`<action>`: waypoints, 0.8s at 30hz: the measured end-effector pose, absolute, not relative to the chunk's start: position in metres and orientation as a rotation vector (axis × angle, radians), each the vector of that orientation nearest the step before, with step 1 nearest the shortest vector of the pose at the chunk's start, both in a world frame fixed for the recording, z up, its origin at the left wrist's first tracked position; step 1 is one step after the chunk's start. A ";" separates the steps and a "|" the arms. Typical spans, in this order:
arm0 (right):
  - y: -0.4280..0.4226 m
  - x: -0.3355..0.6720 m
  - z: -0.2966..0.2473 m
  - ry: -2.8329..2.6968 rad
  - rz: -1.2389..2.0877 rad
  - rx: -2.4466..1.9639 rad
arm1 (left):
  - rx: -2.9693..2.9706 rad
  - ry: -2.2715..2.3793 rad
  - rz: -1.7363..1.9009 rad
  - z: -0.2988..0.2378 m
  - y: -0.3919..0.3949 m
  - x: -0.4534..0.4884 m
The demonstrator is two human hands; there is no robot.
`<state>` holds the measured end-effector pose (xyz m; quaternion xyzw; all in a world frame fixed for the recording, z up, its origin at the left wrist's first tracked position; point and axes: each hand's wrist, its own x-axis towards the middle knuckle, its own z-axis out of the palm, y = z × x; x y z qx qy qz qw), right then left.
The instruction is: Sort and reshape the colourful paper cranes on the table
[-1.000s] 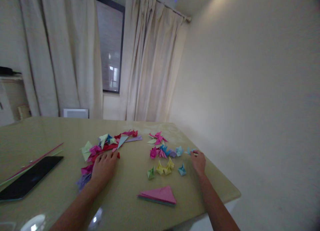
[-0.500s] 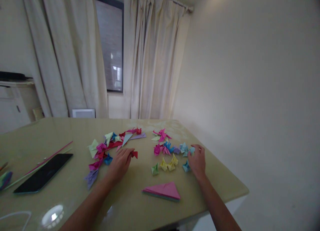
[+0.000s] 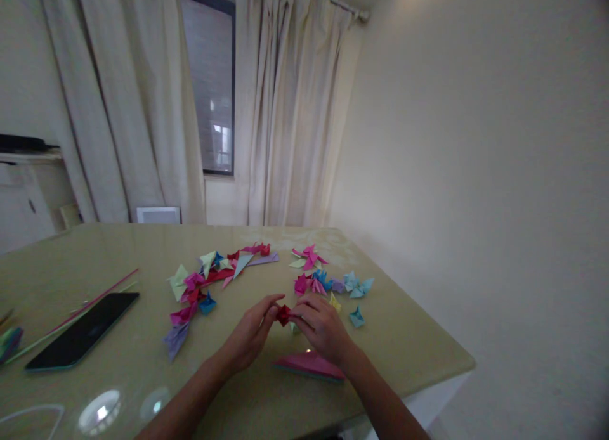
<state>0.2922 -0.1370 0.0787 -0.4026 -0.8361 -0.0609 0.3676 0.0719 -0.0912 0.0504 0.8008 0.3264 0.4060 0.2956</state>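
Between my two hands, above the table's middle, is a small red folded-paper piece [image 3: 283,315]. My left hand [image 3: 251,332] pinches it from the left, and the fingers of my right hand [image 3: 324,326] close on its other side. Under and behind my right hand lie a pink folded paper stack [image 3: 309,364], a yellow folded piece [image 3: 335,302] and a mostly covered green one [image 3: 294,328]. A light-blue folded piece [image 3: 356,317] sits just right of that hand.
A curved row of colourful origami pieces [image 3: 193,294] lies to the left, with more origami [image 3: 309,257] at the back right. Further left are a black tablet [image 3: 83,331] and thin pink and green sticks [image 3: 95,298]. The table's right edge [image 3: 423,313] runs near the wall.
My left hand has carried the red paper piece rightward to the middle. My right hand has left the light-blue pieces and moved left to meet it, now covering most of the yellow ones.
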 end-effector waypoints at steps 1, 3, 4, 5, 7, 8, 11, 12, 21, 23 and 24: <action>-0.137 0.299 0.078 -2.101 -0.164 -1.072 | 2.190 0.970 1.105 0.054 -0.087 0.066; -0.139 0.321 0.076 -1.954 -0.167 -1.179 | 2.343 1.324 1.115 0.059 -0.077 0.049; -0.141 0.335 0.074 -1.853 -0.162 -1.247 | 2.412 1.565 1.062 0.060 -0.073 0.039; -0.143 0.350 0.072 -1.743 -0.169 -1.310 | 2.462 1.809 0.960 0.061 -0.069 0.028; -0.151 0.382 0.066 -1.533 -0.201 -1.460 | 2.500 2.187 0.669 0.059 -0.064 0.009; -0.155 0.397 0.062 -1.438 -0.216 -1.531 | 2.498 2.288 0.530 0.057 -0.063 0.001; -0.168 0.431 0.049 -1.234 -0.260 -1.727 | 2.525 2.313 0.289 0.052 -0.060 -0.010; -0.171 0.437 0.045 -1.200 -0.265 -1.779 | 2.537 2.281 0.260 0.051 -0.059 -0.009; -0.175 0.439 0.025 -1.284 -0.112 -1.941 | 2.403 1.229 0.666 0.035 -0.064 0.052; -0.174 0.436 0.024 -1.371 -0.056 -1.917 | 2.334 1.016 0.719 0.031 -0.071 0.068; -0.174 0.435 0.023 -1.419 -0.034 -1.896 | 2.301 0.937 0.737 0.029 -0.074 0.075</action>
